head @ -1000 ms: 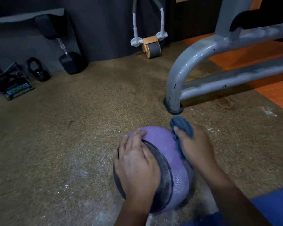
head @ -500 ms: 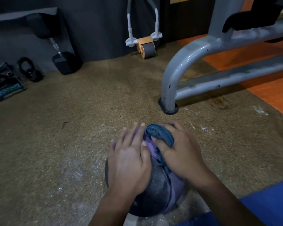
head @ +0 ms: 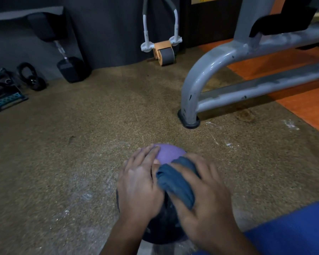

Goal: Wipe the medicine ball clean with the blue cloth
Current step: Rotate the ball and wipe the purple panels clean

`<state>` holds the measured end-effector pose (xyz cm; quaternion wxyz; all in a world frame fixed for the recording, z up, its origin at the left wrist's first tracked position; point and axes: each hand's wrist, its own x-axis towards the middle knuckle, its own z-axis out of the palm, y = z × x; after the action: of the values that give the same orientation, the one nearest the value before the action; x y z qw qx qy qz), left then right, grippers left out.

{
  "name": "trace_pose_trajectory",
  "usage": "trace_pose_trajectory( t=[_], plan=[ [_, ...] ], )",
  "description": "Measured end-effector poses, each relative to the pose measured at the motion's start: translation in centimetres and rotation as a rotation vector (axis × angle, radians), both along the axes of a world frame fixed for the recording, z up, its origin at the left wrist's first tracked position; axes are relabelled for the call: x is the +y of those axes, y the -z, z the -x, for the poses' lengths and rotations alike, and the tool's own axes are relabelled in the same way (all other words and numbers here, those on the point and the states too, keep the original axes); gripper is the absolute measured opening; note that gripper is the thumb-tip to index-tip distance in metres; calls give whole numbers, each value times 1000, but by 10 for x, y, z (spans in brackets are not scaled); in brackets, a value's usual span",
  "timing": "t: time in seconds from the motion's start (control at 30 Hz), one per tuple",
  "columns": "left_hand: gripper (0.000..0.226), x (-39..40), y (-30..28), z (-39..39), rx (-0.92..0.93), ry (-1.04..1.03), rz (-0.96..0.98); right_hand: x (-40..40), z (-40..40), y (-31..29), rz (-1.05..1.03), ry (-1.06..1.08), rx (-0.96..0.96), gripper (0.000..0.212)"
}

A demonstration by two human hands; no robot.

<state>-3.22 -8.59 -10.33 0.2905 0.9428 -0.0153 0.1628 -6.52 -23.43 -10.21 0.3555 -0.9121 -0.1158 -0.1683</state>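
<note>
Wiping is in progress. The medicine ball (head: 170, 153) sits on the floor (head: 81, 153) at 6 o'clock. The left hand (head: 139, 183) lies flat on it, fingers straight, steadying. The right hand (head: 204, 199) grips the bunched blue cloth (head: 175, 183) against the top. White dust surrounds the ball; its underside is hidden, so most surface likely remains.

Matt pebbled purple medicine ball (head: 168, 153); soft blue cloth (head: 175, 183); chipped grey-painted metal frame (head: 197, 81)

- A gym: speckled rubber floor (head: 99, 126).
- Dumbbell (head: 63, 50) and kettlebell (head: 32, 78) at ten o'clock.
- Ab roller (head: 163, 52) at twelve.
- Machine frame (head: 210, 70) at two.
</note>
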Motion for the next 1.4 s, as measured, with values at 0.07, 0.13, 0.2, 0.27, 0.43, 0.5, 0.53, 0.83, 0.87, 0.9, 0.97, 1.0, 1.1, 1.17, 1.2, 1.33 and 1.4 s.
trace_pose_trajectory(
  t=[0.07,0.13,0.2,0.27,0.43,0.5,0.53,0.83,0.87,0.9,0.97,1.0,1.1,1.17,1.2,1.33,1.4],
  plan=[
    [55,6,2,3,-10,-17,26,1,-3,1,4,-42,-35,49],
    [54,8,4,6,-33,-40,49,-3,-21,2,-41,-1,30,46],
    [53,8,4,10,-47,-59,70,-11,-45,7,-216,75,212,39],
    [55,7,4,11,-30,-96,73,-17,-59,14,-406,96,331,23],
    [61,9,3,7,16,-109,27,-4,-13,8,-82,56,81,47],
    [60,11,4,8,6,-85,38,9,6,3,14,-19,-52,50],
    [59,11,5,9,-4,-81,49,13,6,-1,33,-39,-81,50],
    [59,7,7,11,-12,-174,70,-13,-67,13,-359,142,370,25],
    [60,7,6,10,2,-181,63,-13,-54,14,-273,149,304,34],
    [61,6,5,8,11,-181,62,-9,-38,13,-172,145,213,42],
    [62,8,5,5,14,-162,83,2,-6,6,-37,86,22,49],
    [61,9,5,4,7,-148,103,8,5,4,0,42,-39,51],
    [60,14,7,4,-11,-135,146,15,-2,0,48,-4,-52,50],
    [59,15,7,4,-23,-146,150,10,-28,2,-19,34,51,46],
    [58,15,7,4,-29,-154,153,5,-41,4,-121,65,128,44],
    [57,10,5,4,-17,-232,151,-6,-53,22,-431,175,271,46],
    [58,10,5,3,-10,-236,144,-3,-26,24,-310,174,197,52]
  ],
)
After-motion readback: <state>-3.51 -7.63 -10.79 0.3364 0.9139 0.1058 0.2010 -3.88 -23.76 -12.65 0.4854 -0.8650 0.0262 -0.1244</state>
